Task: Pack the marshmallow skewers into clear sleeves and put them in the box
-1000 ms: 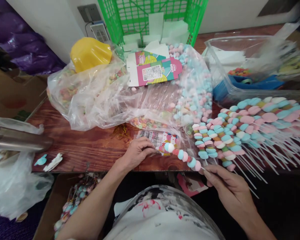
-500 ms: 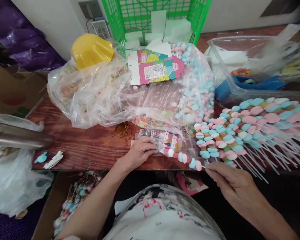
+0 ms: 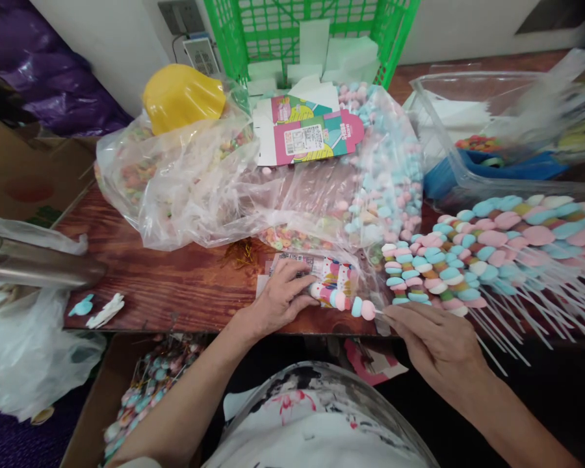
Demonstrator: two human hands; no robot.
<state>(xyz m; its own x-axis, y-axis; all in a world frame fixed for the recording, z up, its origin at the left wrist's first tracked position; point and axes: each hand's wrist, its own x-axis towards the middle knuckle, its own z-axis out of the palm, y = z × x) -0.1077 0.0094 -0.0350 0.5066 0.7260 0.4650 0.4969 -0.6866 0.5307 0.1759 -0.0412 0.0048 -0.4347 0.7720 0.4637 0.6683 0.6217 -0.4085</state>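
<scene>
My left hand (image 3: 279,300) presses on a small printed clear bag (image 3: 316,273) at the front edge of the wooden table (image 3: 175,279), fingers curled at the bag's mouth. My right hand (image 3: 431,341) pinches the white stick of a candy skewer (image 3: 344,300) of pink, blue and white sweets. Most of the skewer lies inside the bag; two or three sweets still show outside. A heap of finished candy skewers (image 3: 472,250) lies just right of my hands, sticks pointing toward me.
Large clear bags of loose sweets (image 3: 253,188) cover the table's middle, with a flat pink carton (image 3: 307,133) on top and a yellow object (image 3: 182,97) behind. A green crate (image 3: 312,32) stands at the back, a clear tub (image 3: 492,130) at right, a steel flask (image 3: 34,263) at left.
My right hand has pushed the candy skewer leftward, deeper into the small bag held by my left hand; fewer sweets show outside it now.
</scene>
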